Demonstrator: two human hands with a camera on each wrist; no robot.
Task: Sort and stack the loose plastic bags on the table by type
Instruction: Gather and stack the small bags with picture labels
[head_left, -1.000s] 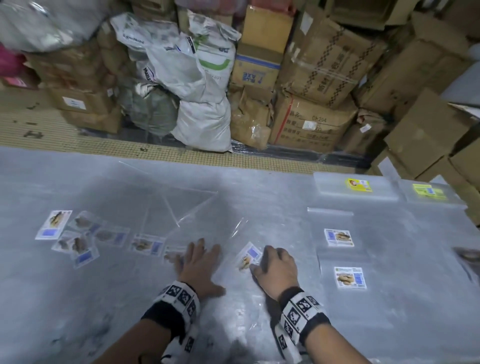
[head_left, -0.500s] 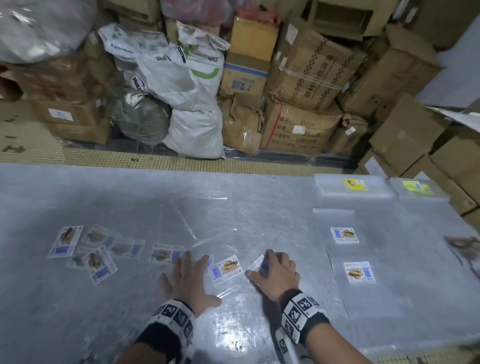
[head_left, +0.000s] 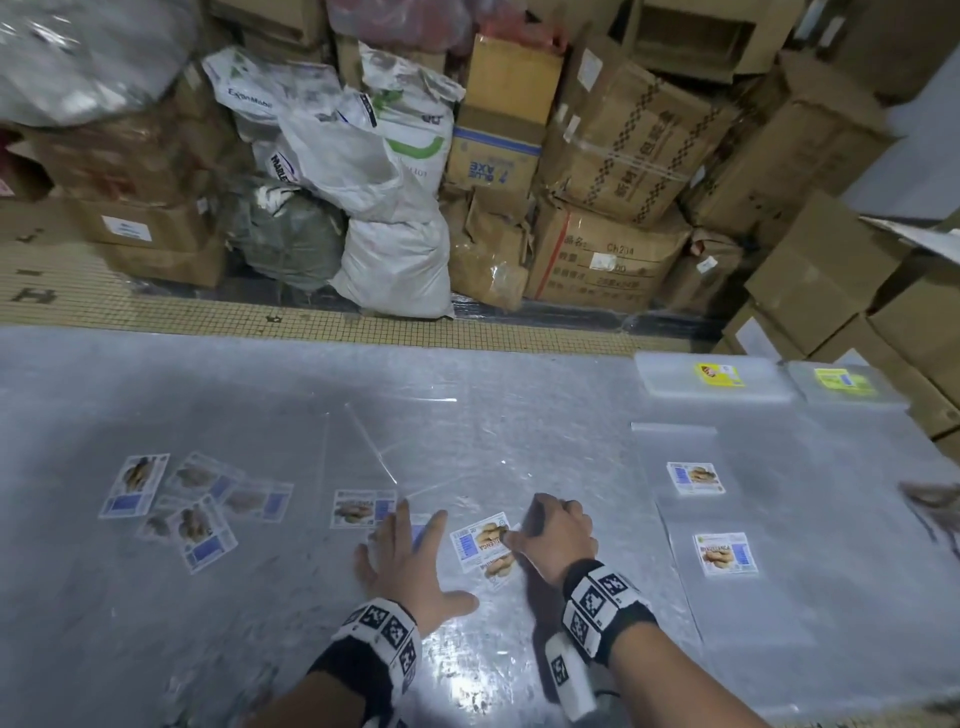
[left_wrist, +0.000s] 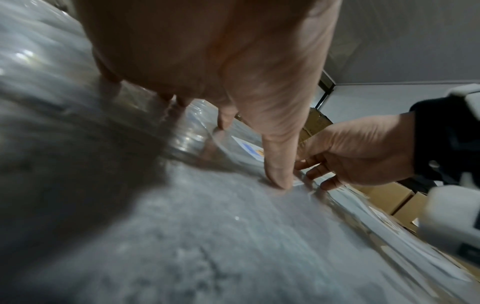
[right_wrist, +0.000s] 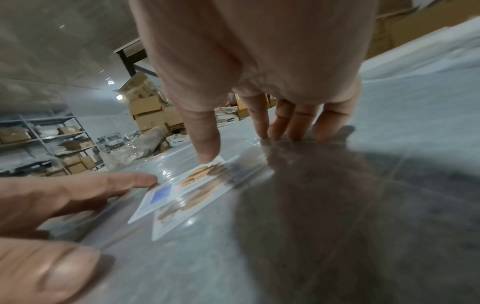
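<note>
Clear plastic bags with peanut-picture labels lie flat on the grey table (head_left: 270, 623). My left hand (head_left: 405, 551) lies flat with its fingers spread, pressing on overlapping bags; in the left wrist view its thumb (left_wrist: 278, 174) touches the film. My right hand (head_left: 556, 535) stands on its fingertips, and its thumb presses the label of one bag (head_left: 483, 548). The right wrist view shows that label (right_wrist: 187, 189) under the thumb, a second label beneath it, and the fingertips (right_wrist: 285, 131) on the film. Several loose bags (head_left: 192, 499) lie scattered to the left.
Flat labelled bags (head_left: 724, 561) lie to the right, another label (head_left: 695, 478) behind them. Two stacks with yellow labels (head_left: 719, 375) (head_left: 841, 382) sit at the far right edge. Cardboard boxes (head_left: 613, 150) and white sacks (head_left: 395, 260) crowd the floor beyond the table.
The labelled bag under my right thumb has turned and slid towards me, now overlapping a second label. My left hand has stayed flat on the bags.
</note>
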